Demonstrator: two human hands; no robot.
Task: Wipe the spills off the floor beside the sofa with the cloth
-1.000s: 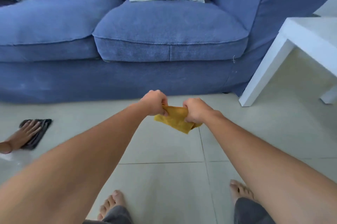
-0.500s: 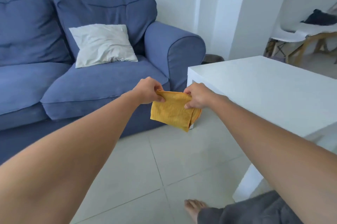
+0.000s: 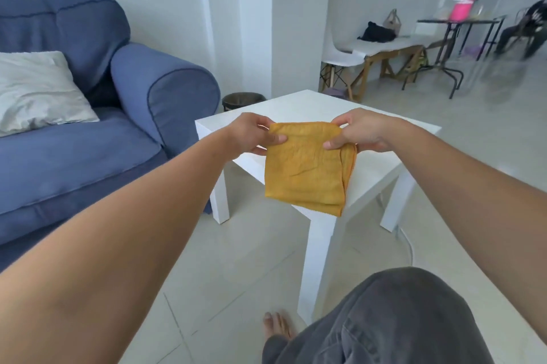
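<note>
Cloth first: where is it?

— I see the folded mustard-yellow fabric cloth held up in the air in front of the small square white counter, its lower edge hanging free over the counter's near corner. My left hand is pinching the top left corner, thumb on the front face. My right hand is pinching the top right corner, where the folded layers bunch.

— Any writing or brand?

— None that I can read on the cloth, the counter or the blue fabric sofa. The pink object on the far dark table is blurred.

— What differs from half a second ago?

— The view has swung right: less of the sofa shows, with only the end seat, the armrest and part of the pale grey cushion, and more of the back room with its white chair and wooden trestle bench. The cloth sat in front of the sofa's base then; now it is before the counter, and the hands stand wider apart with the cloth flatter. The pale tiled floor beside the sofa shows no cloth on it.
</note>
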